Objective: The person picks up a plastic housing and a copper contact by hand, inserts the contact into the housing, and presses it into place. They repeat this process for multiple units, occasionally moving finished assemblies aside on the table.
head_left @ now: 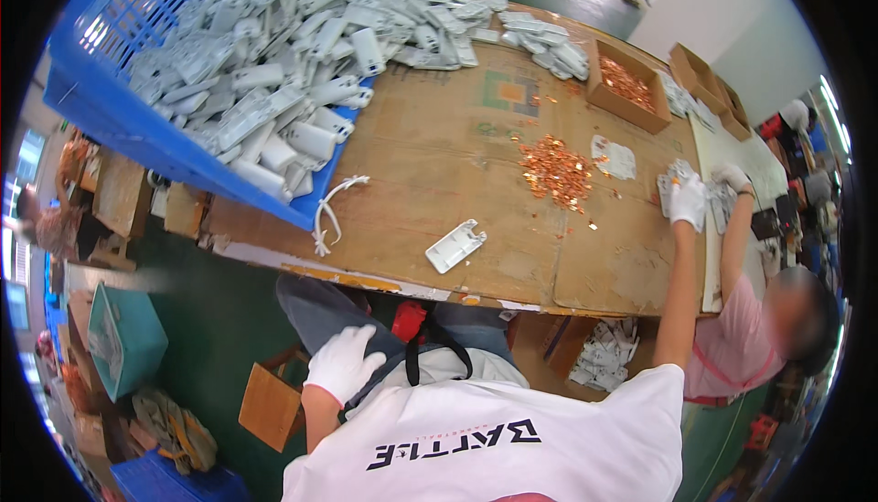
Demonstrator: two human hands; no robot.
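Observation:
My left hand [346, 365], in a white glove, rests on my thigh below the table edge with its fingers apart and nothing in them. Stretched far to the right, my gloved right hand [688, 205] has its fingers closed over small white plastic parts [677, 173] on the table; the fingertips are partly hidden. One white plastic housing [455, 246] lies alone near the front edge. A loose pile of small copper-coloured metal pieces [556, 173] is spread at mid-table, with a flat white part [615, 156] beside it.
A blue crate [192, 182] heaped with white plastic housings [274, 72] stands at the left, a white cord [329, 214] by its corner. A cardboard box [599, 104] of copper pieces sits at the back right. Close on my right, a co-worker's gloved hand [732, 177] handles white parts.

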